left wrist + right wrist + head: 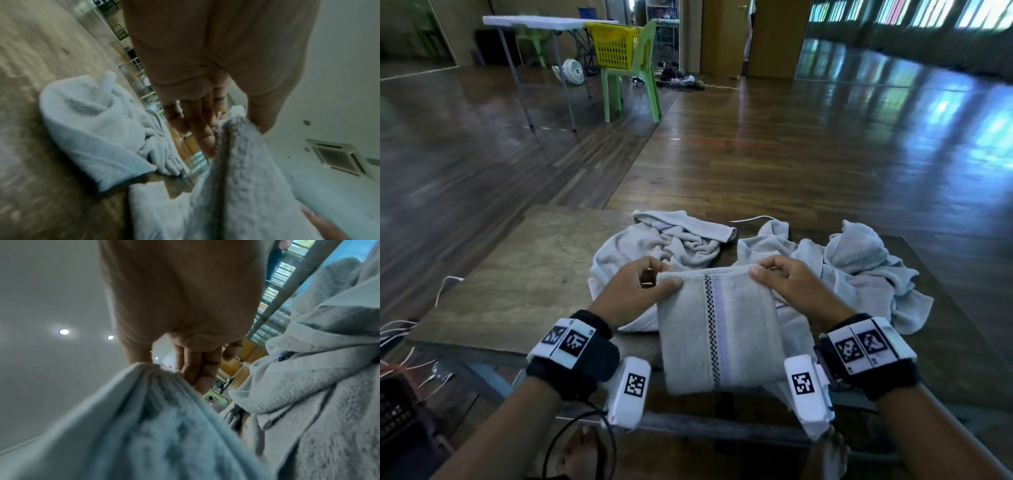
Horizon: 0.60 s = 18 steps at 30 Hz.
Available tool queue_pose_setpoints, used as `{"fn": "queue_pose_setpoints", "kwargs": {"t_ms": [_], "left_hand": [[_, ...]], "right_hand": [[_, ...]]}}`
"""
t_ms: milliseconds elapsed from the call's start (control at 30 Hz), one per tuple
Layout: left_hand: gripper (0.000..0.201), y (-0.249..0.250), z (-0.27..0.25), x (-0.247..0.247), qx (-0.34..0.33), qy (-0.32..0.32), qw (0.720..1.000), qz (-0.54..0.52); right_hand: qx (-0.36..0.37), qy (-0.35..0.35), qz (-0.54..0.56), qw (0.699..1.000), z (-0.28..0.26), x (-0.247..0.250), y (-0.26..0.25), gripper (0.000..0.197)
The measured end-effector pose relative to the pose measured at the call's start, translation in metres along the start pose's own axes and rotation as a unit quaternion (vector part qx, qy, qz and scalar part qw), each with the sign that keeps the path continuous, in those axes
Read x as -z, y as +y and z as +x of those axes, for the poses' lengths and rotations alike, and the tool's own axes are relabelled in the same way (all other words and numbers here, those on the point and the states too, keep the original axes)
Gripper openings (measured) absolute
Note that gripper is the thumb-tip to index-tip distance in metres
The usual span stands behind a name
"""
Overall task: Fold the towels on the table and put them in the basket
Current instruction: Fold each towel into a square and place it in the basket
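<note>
Towel (717, 329) hangs folded, top corners pinched by left hand (635, 291) and right hand (789, 289).

Both forearms reach forward side by side, each wrist strapped with a black band. The left hand (635, 291) and right hand (789, 286) are raised level, each with a thumb-and-fingertip grip pinching a top corner of the folded towel (717, 329).

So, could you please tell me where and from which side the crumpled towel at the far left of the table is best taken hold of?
The crumpled towel shows one flat hemmed edge along its far right side, ending in a free corner. Pinching that corner from above, from the right, looks best: it lies clear of the bunched folds, so lifting should let it hang open.
</note>
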<state>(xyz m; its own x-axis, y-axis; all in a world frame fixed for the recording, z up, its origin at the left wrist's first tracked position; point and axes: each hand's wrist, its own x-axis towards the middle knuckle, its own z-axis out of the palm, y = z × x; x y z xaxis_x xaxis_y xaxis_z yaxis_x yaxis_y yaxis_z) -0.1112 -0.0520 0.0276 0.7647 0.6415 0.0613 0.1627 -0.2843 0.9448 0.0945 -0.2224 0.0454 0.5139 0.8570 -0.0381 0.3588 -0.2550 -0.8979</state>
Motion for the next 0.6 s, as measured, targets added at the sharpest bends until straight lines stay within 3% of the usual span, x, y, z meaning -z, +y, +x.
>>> {"fn": "queue_pose_setpoints", "kwargs": {"t_ms": [133, 267, 600], "left_hand": [[0.018, -0.03, 0.014, -0.015, 0.065, -0.023, 0.995, 0.068], [0.019, -0.049, 0.017, -0.029, 0.064, 0.013, 0.969, 0.24], [0.017, -0.053, 0.022, -0.031, -0.046, 0.027, 0.969, 0.243]], "right_hand": [[-0.072, -0.02, -0.117, 0.99, 0.015, -0.008, 0.032, 0.028], [-0.096, -0.031, -0.272, 0.957, 0.019, -0.02, 0.053, 0.033], [-0.038, -0.047, -0.251, 0.966, 0.025, -0.021, 0.051, 0.028]]}}
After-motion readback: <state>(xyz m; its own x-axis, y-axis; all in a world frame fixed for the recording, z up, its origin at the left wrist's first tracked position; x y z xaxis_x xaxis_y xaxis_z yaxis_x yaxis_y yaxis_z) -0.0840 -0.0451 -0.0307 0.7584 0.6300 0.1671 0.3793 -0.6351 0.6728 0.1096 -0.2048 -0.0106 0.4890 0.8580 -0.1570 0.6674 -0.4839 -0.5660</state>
